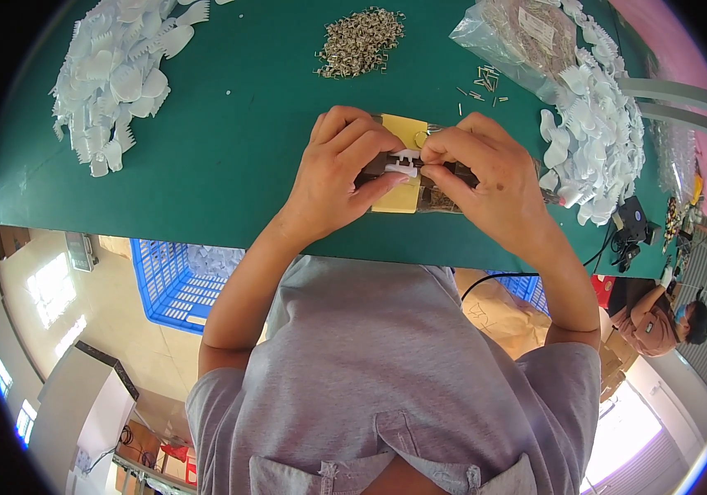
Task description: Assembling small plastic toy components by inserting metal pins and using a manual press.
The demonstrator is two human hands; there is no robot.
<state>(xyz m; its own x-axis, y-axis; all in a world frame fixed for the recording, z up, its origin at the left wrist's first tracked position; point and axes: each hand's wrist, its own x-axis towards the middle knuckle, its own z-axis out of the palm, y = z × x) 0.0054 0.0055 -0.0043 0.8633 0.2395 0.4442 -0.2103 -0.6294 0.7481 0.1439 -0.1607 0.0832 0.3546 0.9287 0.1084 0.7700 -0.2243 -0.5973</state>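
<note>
a green tabletop [246, 165] is spread beneath both hands, with a blue basket [176, 280] set lower down, to the left of the left forearm. between the hands, a small white plastic piece [404, 162] is held above a dark fixture banded by a yellow strip [394, 202]. it is gripped by the thumb and fingers of the left hand [343, 169]. the right hand [485, 169] is curled, its fingertips brought close together at the piece's right end; whether anything small is pinched there cannot be told. the piece could be tipped or sprung loose if the two hands were pressed unevenly, and a misfit could be missed because the contact is covered by fingertips. beyond the right hand, loose metal pins [485, 80] are scattered; they could be rolled or lost if brushed by the knuckles. straight beyond both hands, metal clips [361, 41] are heaped, and tangling might be caused by their bent shapes. farther out, white parts are piled left [126, 78] and right [593, 124]; the right pile could be toppled by a careless elbow.
</note>
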